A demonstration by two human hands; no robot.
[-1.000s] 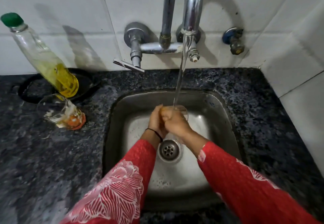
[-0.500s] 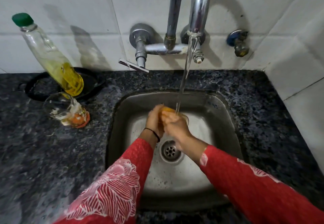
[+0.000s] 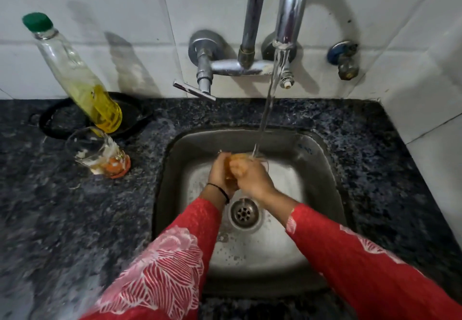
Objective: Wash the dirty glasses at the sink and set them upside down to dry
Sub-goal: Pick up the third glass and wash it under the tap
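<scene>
Both my hands are over the steel sink (image 3: 322, 169), closed around a clear glass (image 3: 264, 161) with an orange tint showing between my fingers. My left hand (image 3: 219, 172) grips its left side and my right hand (image 3: 253, 180) covers its near side. Only a bit of the rim shows. The water stream (image 3: 268, 99) from the tap (image 3: 290, 7) lands on the glass at its far edge. A second dirty glass (image 3: 98, 153) with white and orange residue stands on the dark counter to the left of the sink.
A tall bottle of yellow liquid (image 3: 82, 84) with a green cap stands at the back left on a black round lid (image 3: 60, 123). The tap lever (image 3: 193, 90) sticks out over the counter. A small valve (image 3: 346, 62) is on the tiled wall. The drain (image 3: 243, 213) lies below my hands.
My hands have stayed under the running water and shifted slightly on the glass, with more orange showing between them. The camera has moved closer and a little to the left.
</scene>
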